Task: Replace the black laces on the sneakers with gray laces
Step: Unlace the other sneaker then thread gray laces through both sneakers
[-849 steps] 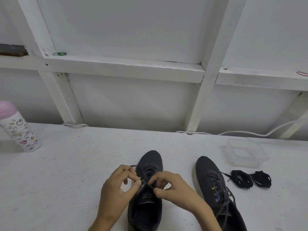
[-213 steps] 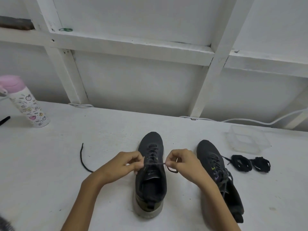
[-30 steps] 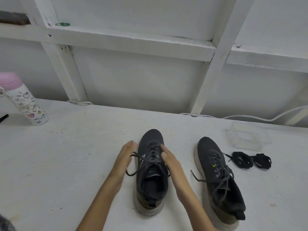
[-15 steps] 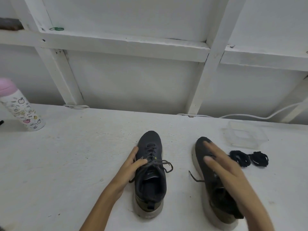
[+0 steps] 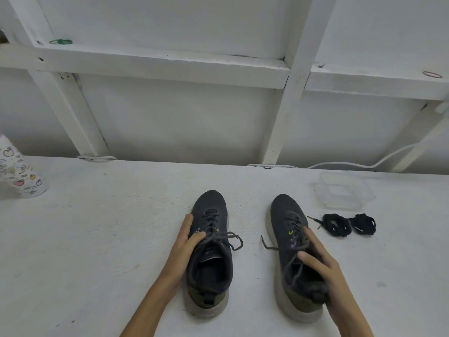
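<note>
We work at a white surface that runs back to a white wall braced with white beams. On the beam ledge at far left lies a green rubber band. At the left edge of the surface stands a bottle printed with small fruit. Near the centre the left sneaker stands on its sole, toe pointing away from us, threaded with gray laces whose loop hangs over its right side. Our left hand grips this sneaker: the fingers lie along its left flank and the thumb curls over the laces. Beside it, apart, stands the right sneaker, likewise gray-laced, one loose end trailing onto the surface at its left. Our right hand grips it near the collar, thumb over the tongue, the other digits along the outer side. Right of that sneaker, near but apart, lie the black laces in two bundles. Behind them sits a clear plastic container; a white cable runs along the foot of the wall. A red rubber band lies on the ledge at far right.
</note>
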A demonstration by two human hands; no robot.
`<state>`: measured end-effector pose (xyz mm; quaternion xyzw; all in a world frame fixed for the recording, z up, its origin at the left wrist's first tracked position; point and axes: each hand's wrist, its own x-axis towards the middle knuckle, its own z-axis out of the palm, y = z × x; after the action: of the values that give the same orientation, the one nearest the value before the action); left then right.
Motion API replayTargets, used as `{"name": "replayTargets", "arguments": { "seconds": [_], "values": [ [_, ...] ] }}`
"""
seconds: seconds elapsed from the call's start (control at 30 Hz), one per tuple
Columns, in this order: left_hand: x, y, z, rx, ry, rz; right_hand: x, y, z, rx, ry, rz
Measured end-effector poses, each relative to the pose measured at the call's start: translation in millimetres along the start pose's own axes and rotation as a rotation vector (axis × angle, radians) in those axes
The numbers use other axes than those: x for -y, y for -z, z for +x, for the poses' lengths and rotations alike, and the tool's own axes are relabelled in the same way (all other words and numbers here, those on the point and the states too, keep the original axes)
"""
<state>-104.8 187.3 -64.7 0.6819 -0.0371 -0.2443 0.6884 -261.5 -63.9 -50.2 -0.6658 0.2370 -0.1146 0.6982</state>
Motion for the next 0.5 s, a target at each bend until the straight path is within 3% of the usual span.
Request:
{"name": "replayTargets", "arguments": {
  "seconds": [0.5],
  "values": [
    [7,-19,4,-0.049,-0.039,-0.031,-9,-69,16,0.067,0.053,0.017]
  ]
}}
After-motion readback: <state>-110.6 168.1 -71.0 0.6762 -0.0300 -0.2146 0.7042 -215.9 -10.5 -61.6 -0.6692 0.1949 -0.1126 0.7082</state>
